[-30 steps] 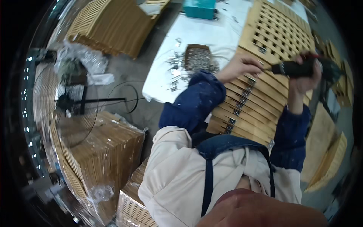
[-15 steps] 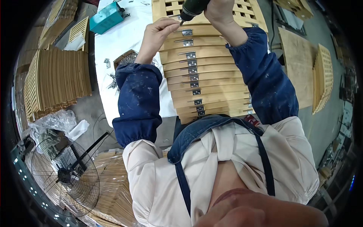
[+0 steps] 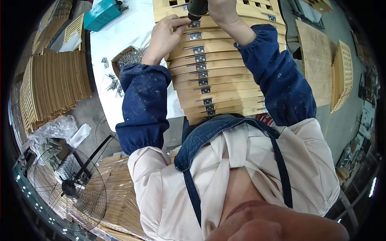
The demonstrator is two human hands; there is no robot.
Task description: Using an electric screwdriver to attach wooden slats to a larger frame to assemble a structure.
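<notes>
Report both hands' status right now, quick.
Left hand: closed, fingers pinched beside a metal fitting; whether anything is between them cannot be told.
Right hand: closed, holding the dark power driver, partly out of frame.

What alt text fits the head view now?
The right-hand grip holds a dark power driver, cropped at the top, over overlapping wooden panels bearing a row of metal hinges; the left-hand grip is beside the driver's lower end. To the left, a box of small metal parts sits on a white-covered table.
</notes>
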